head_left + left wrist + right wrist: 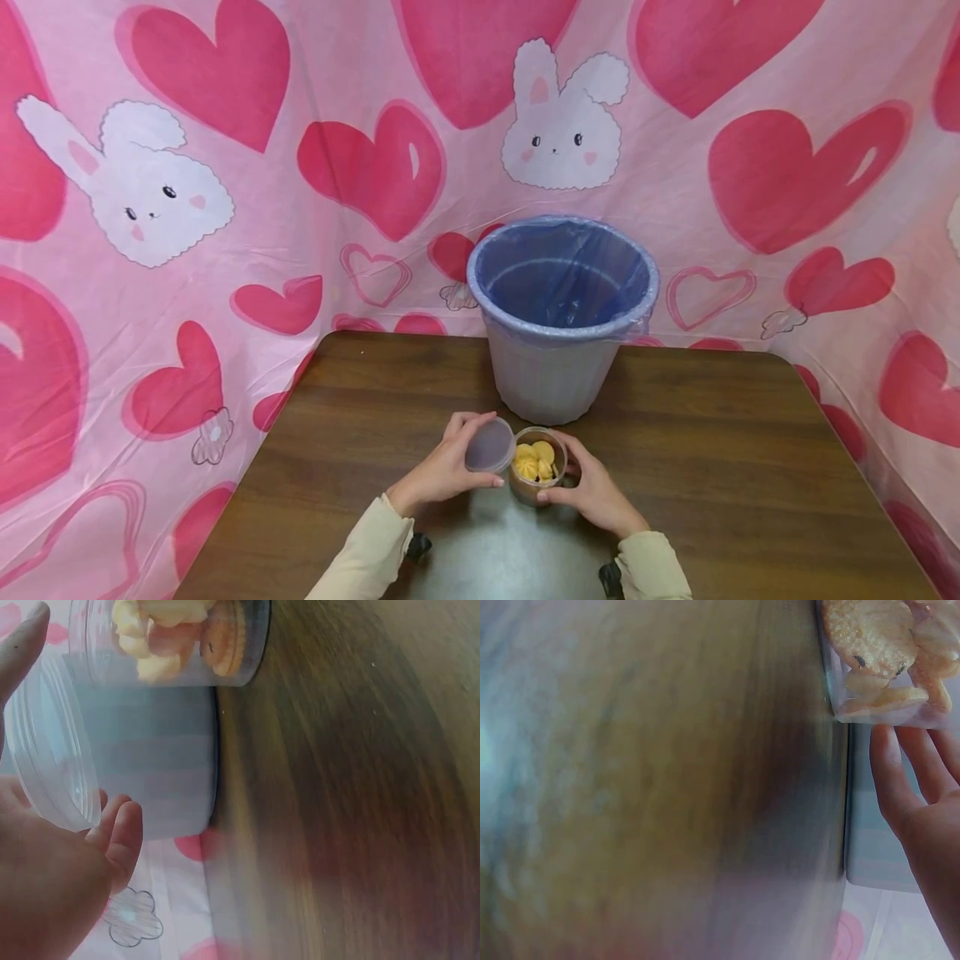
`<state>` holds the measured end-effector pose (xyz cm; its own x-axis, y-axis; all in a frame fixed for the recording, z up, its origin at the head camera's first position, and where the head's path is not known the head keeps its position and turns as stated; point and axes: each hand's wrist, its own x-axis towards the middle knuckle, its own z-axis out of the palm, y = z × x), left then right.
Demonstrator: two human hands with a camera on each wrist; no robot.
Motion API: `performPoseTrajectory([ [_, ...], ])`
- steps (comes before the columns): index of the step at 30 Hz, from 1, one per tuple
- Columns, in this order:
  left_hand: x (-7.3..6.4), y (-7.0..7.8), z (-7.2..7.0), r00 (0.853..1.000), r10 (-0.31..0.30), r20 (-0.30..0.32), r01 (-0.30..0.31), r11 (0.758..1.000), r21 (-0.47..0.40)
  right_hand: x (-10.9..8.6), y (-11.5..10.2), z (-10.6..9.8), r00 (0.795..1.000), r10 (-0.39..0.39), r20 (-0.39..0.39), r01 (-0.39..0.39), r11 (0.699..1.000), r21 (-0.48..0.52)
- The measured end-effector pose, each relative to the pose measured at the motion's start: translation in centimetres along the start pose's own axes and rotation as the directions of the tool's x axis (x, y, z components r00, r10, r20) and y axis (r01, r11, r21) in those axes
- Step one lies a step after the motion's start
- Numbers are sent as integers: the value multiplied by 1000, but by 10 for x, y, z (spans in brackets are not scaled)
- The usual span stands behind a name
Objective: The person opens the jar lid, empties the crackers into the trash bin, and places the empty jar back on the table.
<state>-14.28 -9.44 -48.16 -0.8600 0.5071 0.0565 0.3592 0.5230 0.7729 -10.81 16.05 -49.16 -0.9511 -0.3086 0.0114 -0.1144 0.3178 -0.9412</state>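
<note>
My left hand holds a round, translucent screw lid by its edge, tilted, with the thumb on the near side and fingers on the far side. Just right of it, a clear plastic jar stands upright and uncovered on the table. Inside are yellow-orange cookies, some swirl-shaped and some flat and round. My right hand grips the jar from its right side, thumb in front and fingers behind. The left wrist view shows the ridged rim of the lid apart from the jar.
Behind the jar, a pale bin with a blue plastic liner stands on the brown wooden table. A pink cloth printed with hearts and rabbits hangs behind and along both sides.
</note>
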Motion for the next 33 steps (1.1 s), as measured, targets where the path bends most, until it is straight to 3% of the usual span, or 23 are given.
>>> performPoseTrajectory([
  [6, -5, -5, -5, 999, -7, -36, 8, 1000, 23, 1, 4, 1, 1000, -23, -7, 23, 1000, 16],
  [16, -15, -19, -10, 994, 14, -112, -6, 997, 73, 7, 32, 4, 998, -57, -33, 56, 998, -19],
  [24, -18, -28, -15, 985, -6, -170, 25, 994, 109, 0, 3, 0, 999, -35, -2, 35, 999, 17],
  [30, -22, -29, -19, 971, -12, -237, 56, 983, 177, -1, 0, 0, 999, -35, -1, 35, 999, 13],
  [33, -24, -30, -21, 966, -44, -253, 92, 979, 182, -1, 0, 0, 999, -34, -1, 34, 999, 15],
])
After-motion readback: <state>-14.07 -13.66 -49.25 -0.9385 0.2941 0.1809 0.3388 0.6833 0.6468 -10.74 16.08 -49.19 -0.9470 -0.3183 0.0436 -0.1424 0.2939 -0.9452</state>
